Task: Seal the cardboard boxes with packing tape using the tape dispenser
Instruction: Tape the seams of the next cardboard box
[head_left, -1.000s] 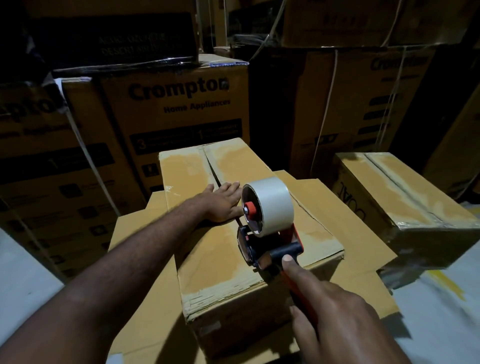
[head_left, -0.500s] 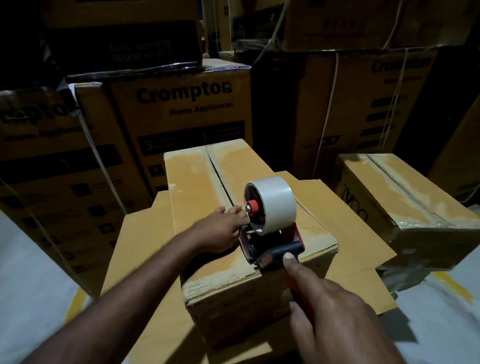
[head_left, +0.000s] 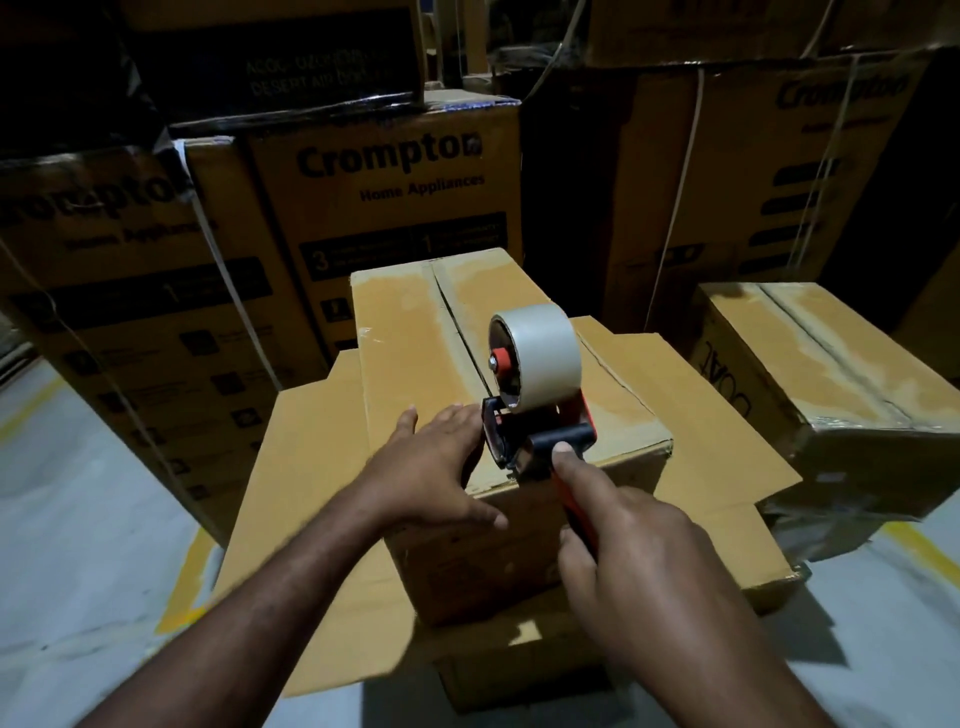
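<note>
The flat left hand is bracing the brown cardboard box while the right hand is gripping the red-handled tape dispenser, ideally centring it on the seam.

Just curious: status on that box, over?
Right hand grips tape dispenser at near edge of cardboard box. Left hand flat on top. Seam ahead looks untaped; nothing blocking.

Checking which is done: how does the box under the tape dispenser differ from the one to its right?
The middle box carries the tape dispenser and the left hand; the right box has nothing on top. The middle box's seam is a dark gap beyond the dispenser; the right box's near edge looks glossy. The right box's side has black lettering; the middle box's front looks plain. Both are brown cardboard.
</note>
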